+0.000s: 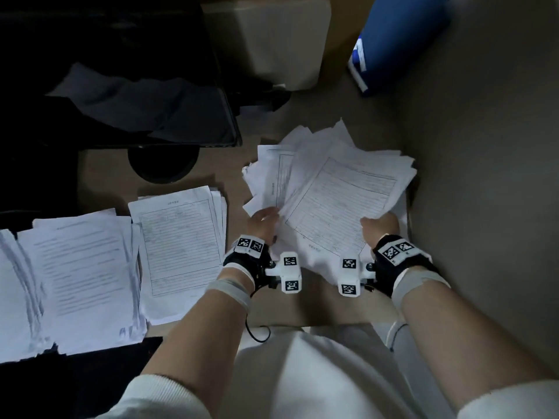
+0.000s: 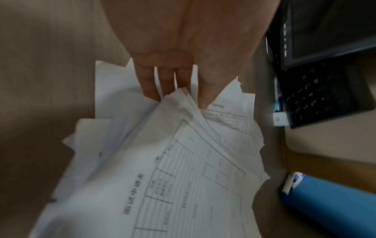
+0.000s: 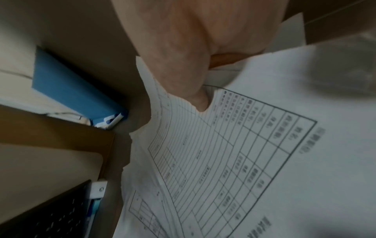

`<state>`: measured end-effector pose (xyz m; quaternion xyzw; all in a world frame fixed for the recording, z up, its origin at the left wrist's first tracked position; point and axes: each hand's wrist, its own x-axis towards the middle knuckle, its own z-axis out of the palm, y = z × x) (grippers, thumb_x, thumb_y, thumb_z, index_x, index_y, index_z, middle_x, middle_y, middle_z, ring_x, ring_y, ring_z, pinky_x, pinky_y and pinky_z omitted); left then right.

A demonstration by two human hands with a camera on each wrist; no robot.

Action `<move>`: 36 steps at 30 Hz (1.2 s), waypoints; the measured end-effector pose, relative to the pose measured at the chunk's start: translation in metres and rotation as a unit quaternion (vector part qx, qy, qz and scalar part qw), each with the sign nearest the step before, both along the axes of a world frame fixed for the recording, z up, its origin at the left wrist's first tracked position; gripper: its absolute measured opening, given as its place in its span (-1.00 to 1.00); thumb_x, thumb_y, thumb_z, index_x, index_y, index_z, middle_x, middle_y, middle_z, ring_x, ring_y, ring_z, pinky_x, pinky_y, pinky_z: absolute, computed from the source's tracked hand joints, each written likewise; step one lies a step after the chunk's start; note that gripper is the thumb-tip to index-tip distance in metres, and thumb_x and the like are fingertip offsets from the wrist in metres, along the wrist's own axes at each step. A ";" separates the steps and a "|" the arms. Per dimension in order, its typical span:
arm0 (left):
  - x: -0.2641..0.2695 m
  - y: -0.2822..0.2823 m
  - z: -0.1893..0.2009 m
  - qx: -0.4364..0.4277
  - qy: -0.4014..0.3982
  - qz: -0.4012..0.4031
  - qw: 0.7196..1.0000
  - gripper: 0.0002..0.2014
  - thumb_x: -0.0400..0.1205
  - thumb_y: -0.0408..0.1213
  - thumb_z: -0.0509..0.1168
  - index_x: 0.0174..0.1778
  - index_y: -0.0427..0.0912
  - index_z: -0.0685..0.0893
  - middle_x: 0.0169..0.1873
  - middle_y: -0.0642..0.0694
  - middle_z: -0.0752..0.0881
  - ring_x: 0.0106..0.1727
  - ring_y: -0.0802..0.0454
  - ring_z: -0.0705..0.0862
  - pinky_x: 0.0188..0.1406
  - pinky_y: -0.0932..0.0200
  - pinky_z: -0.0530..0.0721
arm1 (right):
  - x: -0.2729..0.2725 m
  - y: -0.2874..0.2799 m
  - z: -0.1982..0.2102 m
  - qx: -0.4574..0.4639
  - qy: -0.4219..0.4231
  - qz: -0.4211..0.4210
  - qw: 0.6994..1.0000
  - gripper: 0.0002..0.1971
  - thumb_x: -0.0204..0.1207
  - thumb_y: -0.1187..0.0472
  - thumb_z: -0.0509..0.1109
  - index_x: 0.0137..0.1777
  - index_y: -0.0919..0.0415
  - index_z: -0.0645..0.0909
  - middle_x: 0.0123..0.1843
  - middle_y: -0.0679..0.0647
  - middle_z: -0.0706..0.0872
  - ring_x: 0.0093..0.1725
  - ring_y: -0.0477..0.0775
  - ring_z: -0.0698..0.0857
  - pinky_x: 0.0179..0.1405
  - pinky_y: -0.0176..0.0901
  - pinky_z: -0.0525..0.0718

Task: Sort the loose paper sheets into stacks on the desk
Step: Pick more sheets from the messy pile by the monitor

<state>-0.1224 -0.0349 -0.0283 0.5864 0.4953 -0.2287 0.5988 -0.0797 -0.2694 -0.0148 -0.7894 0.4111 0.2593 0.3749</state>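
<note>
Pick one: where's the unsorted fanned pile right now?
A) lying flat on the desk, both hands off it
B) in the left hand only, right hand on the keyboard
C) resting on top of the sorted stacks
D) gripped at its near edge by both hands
D: the left hand and the right hand each grip the near edge of the fanned pile, apart from the sorted stacks farther left on the desk.

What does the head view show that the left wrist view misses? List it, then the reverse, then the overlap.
Head view only: two sorted stacks of white printed sheets on the brown desk, and the right hand gripping the top sheet.
Left wrist view only: the left hand's fingers tucked under the paper, and a black keyboard.
Both: the fanned pile of loose white form sheets and the blue folder.
</note>
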 end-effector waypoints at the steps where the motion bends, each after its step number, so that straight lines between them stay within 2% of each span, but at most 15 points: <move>1: -0.002 -0.001 -0.002 -0.011 0.002 -0.018 1.000 -0.81 0.65 -0.29 0.35 0.10 0.07 0.76 0.31 -0.23 0.70 0.26 -0.25 0.69 0.29 -0.09 0.68 | -0.006 -0.002 -0.001 0.009 0.002 -0.021 1.000 -0.66 0.59 0.32 0.33 0.35 0.36 0.54 0.25 0.23 0.71 0.11 0.22 0.70 0.06 -0.08 0.62; 4: -0.006 -0.006 -0.005 -0.040 -0.004 -0.067 0.997 -0.63 0.70 -0.34 0.34 0.44 -0.18 0.58 0.41 -0.28 0.62 0.41 -0.32 0.61 0.21 -0.06 0.63 | -0.023 -0.005 -0.003 0.028 -0.005 -0.079 0.996 -0.65 0.55 0.36 0.29 0.34 0.32 0.57 0.17 0.19 0.75 0.03 0.20 0.71 0.05 -0.07 0.64; 7: -0.007 -0.004 -0.005 -0.038 0.001 -0.108 0.993 -0.56 0.67 -0.35 0.38 0.48 -0.24 0.54 0.41 -0.32 0.62 0.37 -0.34 0.64 0.22 -0.13 0.67 | -0.037 -0.003 0.002 0.035 -0.012 -0.120 0.992 -0.60 0.56 0.35 0.31 0.41 0.26 0.55 0.25 0.16 0.74 0.15 0.23 0.71 0.09 -0.07 0.63; 10: -0.004 -0.003 0.003 -0.032 0.020 -0.141 0.989 -0.50 0.63 -0.22 0.42 0.50 -0.20 0.53 0.40 -0.19 0.59 0.28 -0.24 0.62 -0.02 -0.03 0.70 | -0.047 0.003 0.011 0.041 -0.014 -0.104 0.994 -0.57 0.49 0.35 0.41 0.37 0.30 0.57 0.23 0.14 0.71 0.19 0.25 0.68 0.26 0.08 0.65; 12: -0.005 0.000 0.004 -0.037 0.035 -0.157 0.986 -0.52 0.63 -0.11 0.42 0.46 -0.15 0.59 0.33 -0.15 0.60 0.25 -0.20 0.59 0.08 -0.02 0.68 | -0.052 0.008 0.015 0.053 -0.006 -0.081 0.995 -0.68 0.45 0.35 0.39 0.22 0.31 0.58 0.11 0.15 0.70 0.07 0.24 0.67 0.18 0.10 0.66; 15: -0.014 0.009 -0.002 -0.019 0.009 -0.182 0.983 -0.60 0.63 -0.14 0.42 0.37 -0.19 0.67 0.34 -0.18 0.68 0.34 -0.20 0.65 0.37 -0.06 0.63 | -0.058 0.013 0.013 0.047 -0.017 -0.075 0.996 -0.74 0.44 0.37 0.28 0.12 0.28 0.62 0.04 0.18 0.76 -0.13 0.19 0.66 -0.07 -0.04 0.63; 18: -0.019 0.012 -0.001 -0.008 -0.013 -0.230 0.973 -0.61 0.62 -0.20 0.40 0.38 -0.18 0.69 0.35 -0.12 0.70 0.22 -0.03 0.66 0.20 0.16 0.59 | -0.059 0.016 0.011 0.037 -0.028 -0.047 0.998 -0.63 0.47 0.37 0.23 0.26 0.22 0.64 0.17 0.14 0.78 0.02 0.22 0.71 -0.01 -0.07 0.65; 20: -0.019 0.007 0.000 -0.011 -0.035 -0.247 0.968 -0.54 0.66 -0.21 0.38 0.50 -0.18 0.55 0.38 -0.08 0.64 0.23 -0.01 0.61 0.15 0.16 0.52 | -0.059 0.018 0.012 0.024 -0.018 -0.027 0.999 -0.52 0.53 0.35 0.18 0.47 0.17 0.53 0.30 0.07 0.71 0.11 0.22 0.69 0.03 -0.08 0.65; 22: -0.016 -0.001 0.002 -0.013 -0.059 -0.247 0.967 -0.52 0.69 -0.25 0.35 0.54 -0.19 0.45 0.34 0.00 0.60 0.23 0.03 0.58 0.18 0.16 0.52 | -0.056 0.017 0.015 0.009 -0.027 -0.017 0.999 -0.42 0.60 0.41 0.09 0.62 0.07 0.33 0.25 -0.06 0.61 0.03 0.18 0.64 -0.17 -0.17 0.60; 24: -0.010 -0.005 0.007 -0.013 -0.061 -0.247 0.967 -0.46 0.70 -0.29 0.35 0.59 -0.21 0.37 0.36 -0.03 0.58 0.28 -0.02 0.60 0.24 0.14 0.54 | -0.051 0.014 0.017 -0.003 -0.034 -0.001 0.999 -0.43 0.63 0.46 0.03 0.61 0.05 0.30 0.14 -0.04 0.56 -0.08 0.14 0.58 -0.34 -0.21 0.50; 27: -0.002 -0.013 0.008 0.001 -0.044 -0.248 0.968 -0.38 0.66 -0.26 0.40 0.62 -0.23 0.33 0.50 -0.19 0.53 0.44 -0.17 0.56 0.40 0.02 0.54 | -0.042 0.017 0.014 0.015 -0.001 0.055 0.998 -0.60 0.62 0.30 0.17 0.45 0.17 0.42 0.19 0.09 0.66 -0.04 0.20 0.64 -0.13 -0.09 0.61; 29: 0.001 -0.020 0.008 0.014 -0.040 -0.248 0.968 -0.34 0.64 -0.29 0.42 0.63 -0.26 0.31 0.53 -0.22 0.50 0.47 -0.19 0.53 0.40 0.06 0.51 | -0.034 0.012 -0.001 0.027 0.007 0.048 0.998 -0.44 0.43 0.06 0.36 0.44 0.19 0.47 0.32 0.14 0.67 0.14 0.24 0.69 0.13 0.05 0.69; 31: 0.003 -0.025 0.008 0.027 -0.043 -0.232 0.971 -0.33 0.63 -0.34 0.42 0.64 -0.27 0.30 0.55 -0.22 0.48 0.51 -0.19 0.50 0.34 0.13 0.47 | -0.025 0.010 -0.003 0.044 0.020 0.013 0.999 -0.34 0.35 0.00 0.45 0.43 0.26 0.45 0.29 0.08 0.65 0.12 0.18 0.67 0.10 -0.01 0.66; 33: 0.004 -0.032 0.009 0.028 -0.037 -0.224 0.974 -0.32 0.63 -0.33 0.43 0.64 -0.28 0.31 0.56 -0.20 0.46 0.55 -0.20 0.46 0.45 0.07 0.44 | -0.019 0.007 0.000 0.046 0.047 -0.019 0.998 -0.30 0.47 0.06 0.48 0.50 0.34 0.27 0.22 0.10 0.56 0.09 0.17 0.58 0.03 -0.03 0.56; 36: 0.006 -0.045 0.007 0.030 -0.026 -0.222 0.974 -0.40 0.58 -0.22 0.46 0.52 -0.33 0.49 0.42 -0.23 0.63 0.45 -0.21 0.59 0.47 -0.11 0.54 | -0.016 -0.005 -0.005 -0.001 0.065 -0.010 0.998 -0.13 0.41 -0.06 0.51 0.56 0.30 0.16 0.40 0.22 0.53 0.31 0.29 0.55 0.15 0.08 0.57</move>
